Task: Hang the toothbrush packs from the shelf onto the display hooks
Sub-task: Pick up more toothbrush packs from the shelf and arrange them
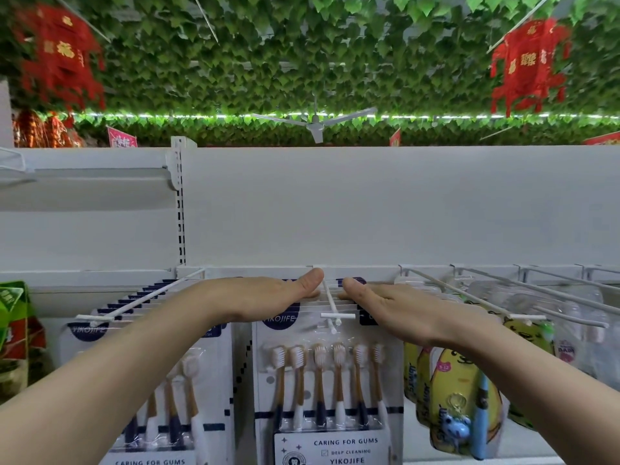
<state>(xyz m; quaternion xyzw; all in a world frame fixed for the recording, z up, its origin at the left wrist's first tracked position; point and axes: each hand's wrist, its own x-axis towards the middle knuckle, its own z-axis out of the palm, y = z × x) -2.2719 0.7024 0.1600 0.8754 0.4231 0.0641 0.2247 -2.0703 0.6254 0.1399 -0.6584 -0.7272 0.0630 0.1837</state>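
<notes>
Head view, toothbrush display. Centre hook (330,298), white wire prong with a crossbar tip, loaded with a row of toothbrush packs (327,391); front pack facing the viewer, six brushes behind clear film, header card threaded on the prong. Left hand (268,297) at 9 o'clock of the prong, right hand (392,305) at 3 o'clock, both laid flat, palms down, on the top edges of the stacked header cards; fingers straight and released, grasping nothing, thumbs nearly meeting beside the wire. Second stack of identical packs (147,380) on the left hook (141,295), at 9 o'clock of the centre stack. Yellow children's packs (453,391) at 3 o'clock, below the empty-looking right hooks (503,293). Shelf holding loose packs not in view.

Probable step: levelling or pushing back the hung row. Risks, as judged: uneven downward pressure tearing a card's hang hole; forward drag sliding the front pack past the crossbar and off the tip; sideways push bending the prong; thumb catching on the wire.
</notes>
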